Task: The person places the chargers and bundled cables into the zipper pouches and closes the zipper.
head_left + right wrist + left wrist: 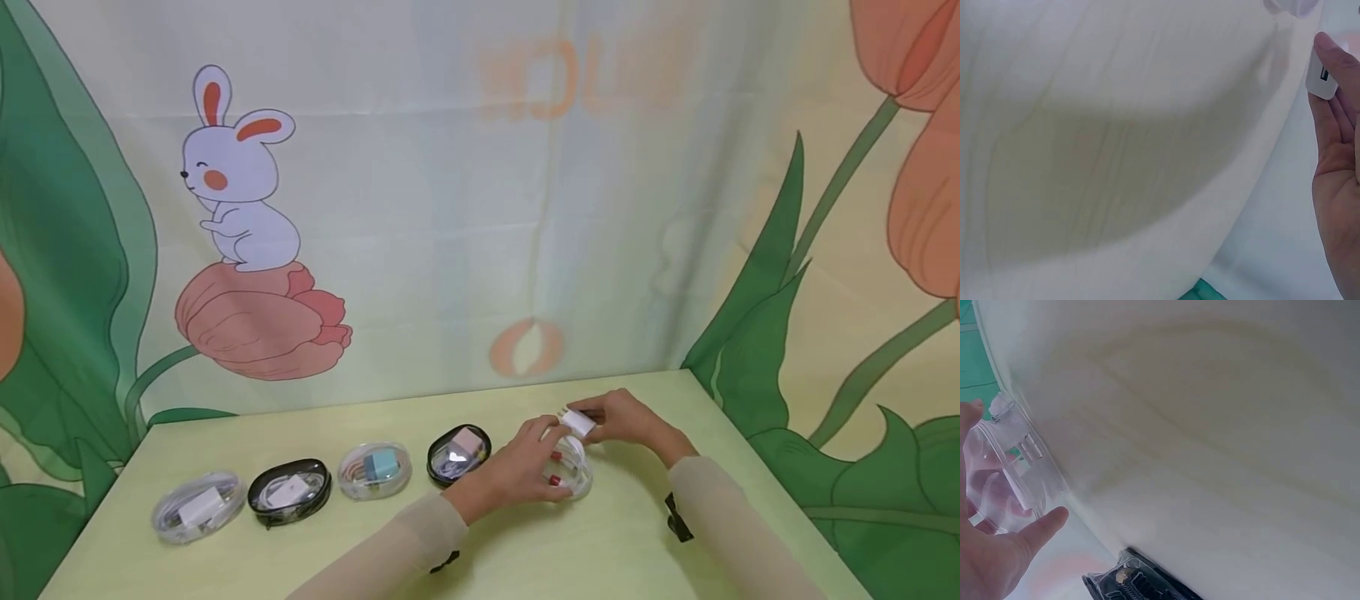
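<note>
My left hand (513, 467) grips a clear oval case (581, 482) by its sides, thumb on the near side and fingers on the far side. Inside lies a coiled white cable with red parts. The left wrist view shows the same transparent case (1035, 469) between thumb and fingers. Just beyond it, my right hand (630, 417) pinches a white charger plug (578, 422), prongs pointing left, close above the case's far edge. In the right wrist view, thumb and fingers hold the white charger (1317, 78), whose dark USB port shows.
To the left stand a clear case with a white charger (201, 506), a black-rimmed case (255, 500), a clear case with a blue charger (382, 463) and a black-rimmed case with a pink charger (467, 442). Behind the table (360, 550) hangs a printed curtain (420, 250).
</note>
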`<state>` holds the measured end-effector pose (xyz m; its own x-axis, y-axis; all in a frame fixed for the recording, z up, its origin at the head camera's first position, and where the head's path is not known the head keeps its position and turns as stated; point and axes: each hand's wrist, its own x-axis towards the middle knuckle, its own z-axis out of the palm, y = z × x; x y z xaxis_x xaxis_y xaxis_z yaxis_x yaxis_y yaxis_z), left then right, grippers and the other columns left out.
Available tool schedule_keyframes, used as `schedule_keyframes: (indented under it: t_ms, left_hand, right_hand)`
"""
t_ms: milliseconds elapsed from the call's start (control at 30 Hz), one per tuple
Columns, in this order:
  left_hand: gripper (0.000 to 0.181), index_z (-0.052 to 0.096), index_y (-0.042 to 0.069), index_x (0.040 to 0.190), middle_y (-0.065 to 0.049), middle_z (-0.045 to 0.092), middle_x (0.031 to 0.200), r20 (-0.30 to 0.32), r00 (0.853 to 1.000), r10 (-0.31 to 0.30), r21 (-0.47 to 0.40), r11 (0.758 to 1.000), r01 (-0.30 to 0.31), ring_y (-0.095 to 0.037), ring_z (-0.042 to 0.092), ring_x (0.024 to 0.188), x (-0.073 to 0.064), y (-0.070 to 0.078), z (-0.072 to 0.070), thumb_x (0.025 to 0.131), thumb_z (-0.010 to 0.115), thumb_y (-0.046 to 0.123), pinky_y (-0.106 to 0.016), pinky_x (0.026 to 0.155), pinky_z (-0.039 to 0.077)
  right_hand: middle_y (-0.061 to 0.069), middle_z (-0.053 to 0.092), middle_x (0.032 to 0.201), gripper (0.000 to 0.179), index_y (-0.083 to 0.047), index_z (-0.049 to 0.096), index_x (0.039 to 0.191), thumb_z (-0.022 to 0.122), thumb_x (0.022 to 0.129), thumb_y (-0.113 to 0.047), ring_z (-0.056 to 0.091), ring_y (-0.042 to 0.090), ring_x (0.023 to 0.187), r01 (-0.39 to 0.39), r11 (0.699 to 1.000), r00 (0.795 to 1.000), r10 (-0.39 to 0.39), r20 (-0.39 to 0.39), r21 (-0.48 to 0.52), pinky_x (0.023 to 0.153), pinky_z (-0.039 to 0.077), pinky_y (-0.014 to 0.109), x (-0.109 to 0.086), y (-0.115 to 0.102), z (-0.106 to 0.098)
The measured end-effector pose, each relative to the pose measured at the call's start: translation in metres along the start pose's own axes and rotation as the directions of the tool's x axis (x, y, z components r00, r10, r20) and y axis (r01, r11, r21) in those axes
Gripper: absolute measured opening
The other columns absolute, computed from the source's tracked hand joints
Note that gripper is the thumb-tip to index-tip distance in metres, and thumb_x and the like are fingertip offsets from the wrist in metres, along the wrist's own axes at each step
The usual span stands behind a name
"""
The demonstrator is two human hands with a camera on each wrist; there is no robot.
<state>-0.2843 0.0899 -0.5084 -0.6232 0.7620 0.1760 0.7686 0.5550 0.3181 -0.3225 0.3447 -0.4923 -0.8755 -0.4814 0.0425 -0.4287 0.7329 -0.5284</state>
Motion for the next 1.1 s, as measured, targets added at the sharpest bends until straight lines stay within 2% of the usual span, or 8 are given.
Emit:
schedule_keyframes:
  t_ms: [200,433,633,767,833,967,1100]
  left_hand:
    - [0.089,0.036,0.013,0.154,-0.009,0.033,0.155,-0.011,1.000,0.003,0.012,1.000,-0.003,-0.027,0.034,0.144,0.001,-0.001,0.004,0.086,0.078,0.052,-0.035,0.107,0.047]
    - [0.083,0.040,0.013,0.150,-0.009,0.035,0.152,-0.046,0.999,0.023,-0.007,1.000,-0.024,-0.028,0.035,0.141,-0.001,-0.003,0.005,0.086,0.079,0.050,-0.036,0.104,0.049]
    - [0.078,0.041,0.013,0.146,-0.009,0.036,0.149,-0.067,0.996,0.060,0.005,0.998,-0.060,-0.029,0.037,0.140,-0.003,-0.005,0.004,0.087,0.078,0.049,-0.033,0.101,0.051]
    - [0.082,0.038,0.016,0.150,-0.008,0.033,0.153,-0.051,0.997,0.058,-0.005,0.998,-0.058,-0.027,0.035,0.141,-0.003,-0.007,0.003,0.087,0.077,0.050,-0.032,0.101,0.050]
    - [0.087,0.034,0.016,0.154,-0.008,0.030,0.156,-0.033,0.998,0.057,0.000,0.998,-0.057,-0.027,0.035,0.142,-0.002,-0.008,0.001,0.087,0.077,0.052,-0.032,0.102,0.050]
    - [0.100,0.026,0.017,0.160,-0.007,0.025,0.162,0.014,0.999,0.052,0.039,0.998,-0.052,-0.028,0.033,0.146,-0.003,-0.010,-0.006,0.084,0.077,0.057,-0.039,0.107,0.047]
    - [0.104,0.027,0.017,0.160,-0.010,0.027,0.162,0.026,0.995,0.091,0.103,0.990,-0.094,-0.028,0.032,0.147,-0.007,-0.013,-0.014,0.080,0.084,0.052,-0.043,0.112,0.042]
  right_hand:
    - [0.010,0.071,0.126,0.055,-0.004,0.067,0.133,0.085,0.082,-0.013,0.071,0.020,0.108,0.034,0.997,0.998,-0.038,0.059,0.068,0.085,0.058,0.027,-0.009,-0.006,0.002]
    - [0.003,0.073,0.120,0.048,-0.009,0.071,0.129,0.083,0.082,-0.011,0.071,0.012,0.104,0.061,0.991,0.986,-0.079,0.148,0.123,0.083,0.058,0.024,-0.015,-0.013,0.011]
    - [-0.001,0.076,0.109,0.035,-0.008,0.075,0.115,0.085,0.082,-0.015,0.070,0.007,0.096,0.097,0.987,0.984,-0.115,0.138,0.126,0.083,0.057,0.024,-0.012,-0.019,0.020]
    - [-0.003,0.075,0.105,0.029,-0.008,0.074,0.109,0.085,0.082,-0.010,0.067,0.004,0.094,0.109,0.987,0.982,-0.126,0.142,0.118,0.083,0.056,0.022,-0.010,-0.020,0.026]
    - [-0.003,0.075,0.106,0.031,-0.007,0.073,0.111,0.084,0.082,-0.009,0.066,0.004,0.095,0.108,0.988,0.981,-0.124,0.148,0.113,0.085,0.055,0.022,-0.010,-0.021,0.027]
    - [0.003,0.073,0.115,0.039,-0.005,0.070,0.120,0.083,0.084,-0.009,0.067,0.012,0.106,0.112,0.987,0.981,-0.128,0.148,0.116,0.092,0.055,0.027,-0.012,-0.023,0.027]
    - [0.012,0.068,0.128,0.046,0.000,0.064,0.131,0.079,0.089,-0.009,0.066,0.027,0.116,0.087,0.985,0.986,-0.106,0.126,0.148,0.095,0.056,0.033,-0.017,-0.022,0.023]
